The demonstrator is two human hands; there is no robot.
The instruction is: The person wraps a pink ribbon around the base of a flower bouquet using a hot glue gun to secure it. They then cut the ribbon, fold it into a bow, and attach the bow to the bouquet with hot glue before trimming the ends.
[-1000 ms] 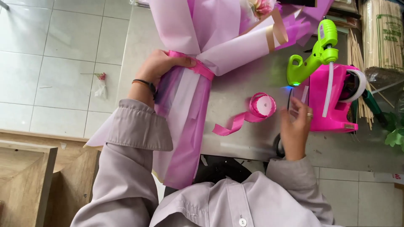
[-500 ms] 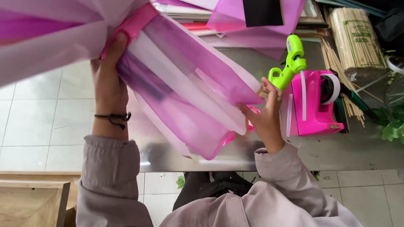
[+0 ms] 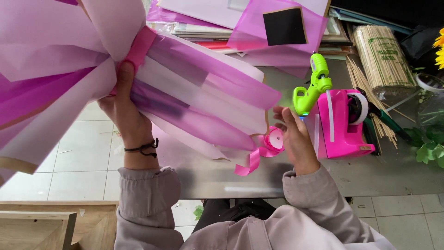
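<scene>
My left hand [image 3: 126, 107] grips a large bouquet wrapped in pink, purple and white paper [image 3: 194, 95] at its neck, where a pink ribbon band [image 3: 138, 46] ties it. The bouquet is lifted off the table and lies tilted, its stem end pointing right. My right hand [image 3: 296, 139] hovers open just right of the stem end, touching nothing that I can see. It is beside a pink ribbon roll [image 3: 274, 138] with a loose tail [image 3: 249, 162] on the metal table [image 3: 379, 176].
A green glue gun [image 3: 312, 85] and a pink tape dispenser [image 3: 347, 125] stand right of my right hand. Behind them lie bamboo sticks [image 3: 381, 58], stacked wrapping sheets [image 3: 277, 28] and green leaves [image 3: 430, 143]. A tiled floor [image 3: 83, 157] and a wooden crate [image 3: 37, 227] are at left.
The bouquet has been lifted from the table and swung up to the left. My right hand let go of its stem end and now hovers open beside the ribbon roll.
</scene>
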